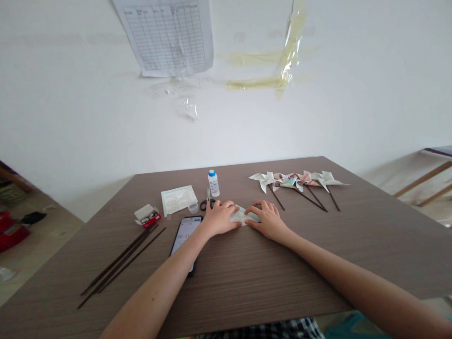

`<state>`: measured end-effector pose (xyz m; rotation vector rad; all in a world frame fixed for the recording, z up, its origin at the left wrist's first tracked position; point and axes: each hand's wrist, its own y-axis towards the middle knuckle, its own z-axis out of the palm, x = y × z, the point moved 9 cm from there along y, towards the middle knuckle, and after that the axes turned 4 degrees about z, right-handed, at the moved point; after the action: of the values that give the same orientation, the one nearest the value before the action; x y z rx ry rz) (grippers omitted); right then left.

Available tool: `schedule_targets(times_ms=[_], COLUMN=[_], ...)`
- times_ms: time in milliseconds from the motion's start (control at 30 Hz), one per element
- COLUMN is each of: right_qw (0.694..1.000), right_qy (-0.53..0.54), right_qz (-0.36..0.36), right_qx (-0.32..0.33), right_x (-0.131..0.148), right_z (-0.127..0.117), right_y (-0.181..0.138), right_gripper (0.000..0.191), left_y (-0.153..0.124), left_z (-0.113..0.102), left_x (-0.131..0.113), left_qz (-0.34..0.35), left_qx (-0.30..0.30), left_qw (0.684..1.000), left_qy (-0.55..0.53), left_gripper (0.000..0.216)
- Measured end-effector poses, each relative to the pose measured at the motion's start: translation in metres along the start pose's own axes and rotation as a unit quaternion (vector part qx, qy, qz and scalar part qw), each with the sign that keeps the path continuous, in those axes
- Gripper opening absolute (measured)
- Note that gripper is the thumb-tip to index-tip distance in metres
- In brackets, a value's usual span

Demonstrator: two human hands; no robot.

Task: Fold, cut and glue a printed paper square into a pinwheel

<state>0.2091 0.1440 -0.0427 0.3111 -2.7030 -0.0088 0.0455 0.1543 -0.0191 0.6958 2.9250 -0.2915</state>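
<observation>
A small folded piece of pale paper lies on the brown table in front of me. My left hand rests on its left end, fingers bent and pressed down on it. My right hand covers its right end, fingers curved onto the sheet. The two hands almost meet over the paper. Most of the sheet is hidden under them.
Several finished paper pinwheels on dark sticks lie at the back right. Scissors, a white glue bottle, a white packet, a small box of pins, a phone and loose dark sticks lie to the left.
</observation>
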Motion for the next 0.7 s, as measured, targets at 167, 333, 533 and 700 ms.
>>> schedule_targets(times_ms=[167, 333, 533, 700], right_qw=[0.999, 0.999, 0.998, 0.998], right_qy=[-0.023, -0.028, -0.021, -0.023], right_qz=[-0.016, -0.016, -0.01, -0.01], right_qx=[0.018, 0.029, 0.05, 0.056], right_x=[0.004, 0.002, -0.001, -0.001], right_z=[0.0, 0.003, 0.004, 0.004], right_y=[-0.001, 0.0, 0.001, 0.001], right_gripper=[0.043, 0.043, 0.044, 0.046], left_y=[0.001, 0.001, -0.005, -0.007], left_z=[0.003, 0.002, -0.005, -0.006], left_x=[0.005, 0.006, 0.005, 0.003], left_qz=[0.0, -0.001, -0.001, 0.006], left_qx=[0.012, 0.03, 0.046, 0.035], left_qw=[1.0, 1.0, 0.999, 0.999], left_qy=[-0.004, -0.005, -0.006, -0.005], left_gripper=[0.07, 0.072, 0.074, 0.06])
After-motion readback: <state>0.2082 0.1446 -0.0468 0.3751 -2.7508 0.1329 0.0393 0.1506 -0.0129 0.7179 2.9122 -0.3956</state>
